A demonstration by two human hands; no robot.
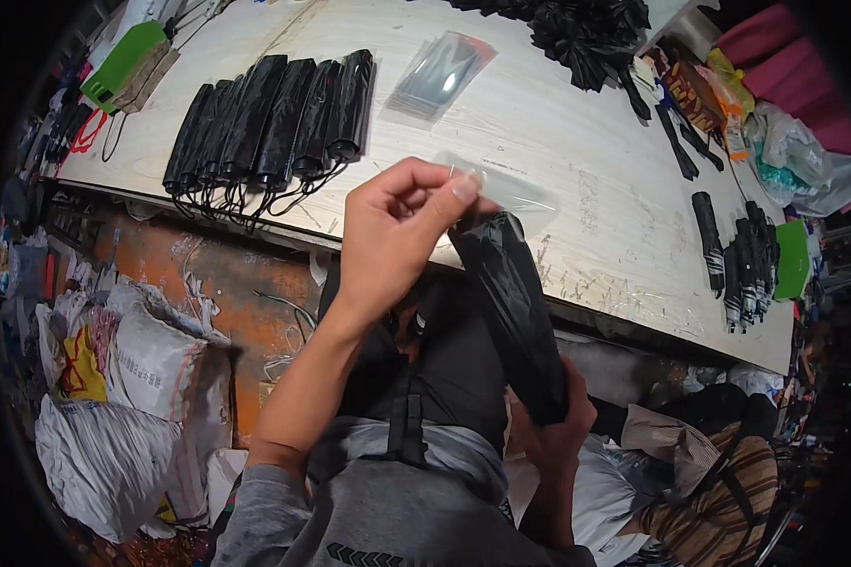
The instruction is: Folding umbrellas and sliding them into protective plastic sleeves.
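A folded black umbrella (512, 307) slants over my lap at the table's front edge. Its lower end is gripped by my right hand (567, 416), fingers wrapped round it. At the upper end, my left hand (388, 231) pinches a clear plastic sleeve (515, 192) between thumb and fingers. The sleeve's mouth lies against the umbrella's top; how far it covers the umbrella I cannot tell. Left of my hands, several folded black umbrellas (269, 118) lie side by side, their cord loops toward me. Beyond my left hand is a stack of clear plastic sleeves (442, 76).
The pale table (624, 175) spans the view. Black gathered fabric (591, 38) lies at its far side. More folded umbrellas (749, 265) rest at the right end by a green box (792, 260). White sacks (156, 364) crowd the floor on the left.
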